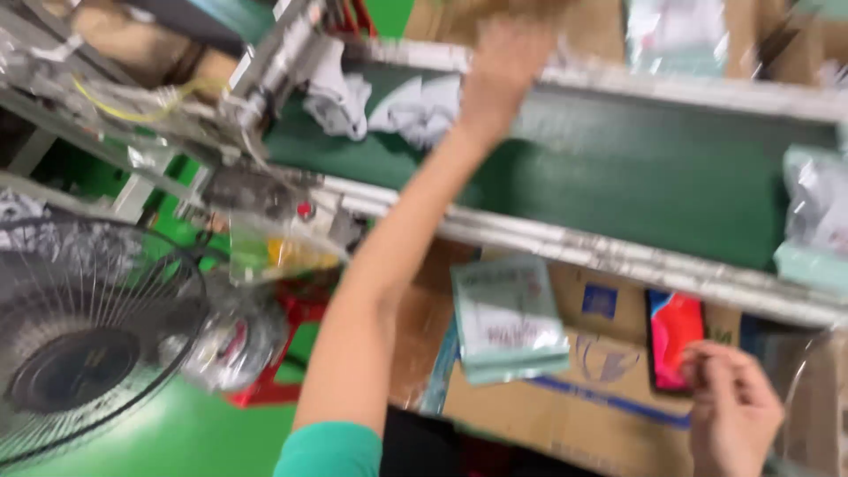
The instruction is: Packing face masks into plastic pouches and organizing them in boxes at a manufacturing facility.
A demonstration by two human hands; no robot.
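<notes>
My left hand (503, 71) reaches up and across the green conveyor belt (618, 185) to its far rail, beside white crumpled garments in clear bags (389, 106); motion blur hides whether it grips anything. My right hand (733, 411) hovers low at the right over a cardboard box (565, 406), fingers loosely curled, next to a phone with a red and blue screen (676, 336). A stack of pale green flat packets (508, 318) lies on the cardboard between my arms.
A wire-guarded fan (84, 344) stands at the lower left over a green floor. A metal machine frame with yellow wires (177, 97) sits at the belt's left end. A bagged pale green package (817, 221) rests on the belt's right. A red stool (283, 353) holds plastic bags.
</notes>
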